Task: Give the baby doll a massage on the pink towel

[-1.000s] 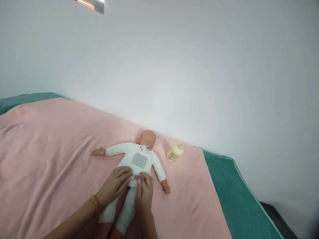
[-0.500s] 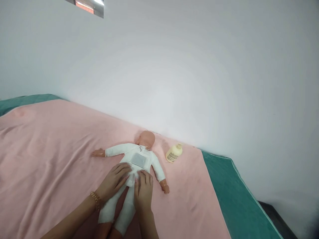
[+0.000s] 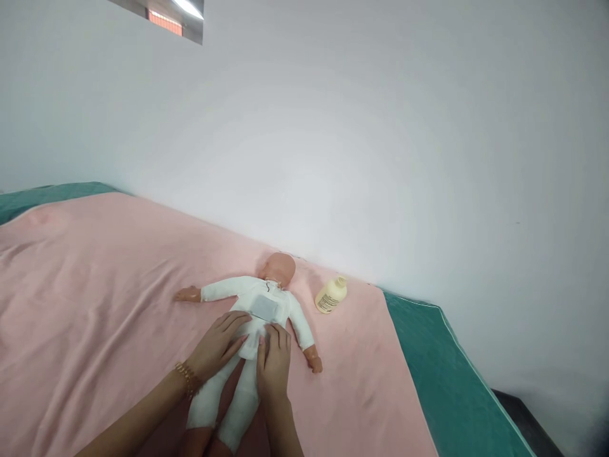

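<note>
A baby doll with a white cloth body lies stretched out on a pink blanket, its bare brown head toward the wall and both arms spread. A grey rectangular panel is set in its torso. Below that panel my left hand rests on the left side of the doll's lower torso, fingers extended. On the opposite side lies my right hand, its fingers also laid over the cloth. Both palms face down and grip nothing. What lies under the fingers is hidden.
A pale yellow bottle with a printed label stands right of the doll's head. The pink blanket covers a green sheet, which shows at both sides. A white wall rises directly behind, with a small opening at upper left.
The view has tilted slightly upward. Both hands stay on the doll's lower torso with barely any shift, and the doll and bottle keep their places.
</note>
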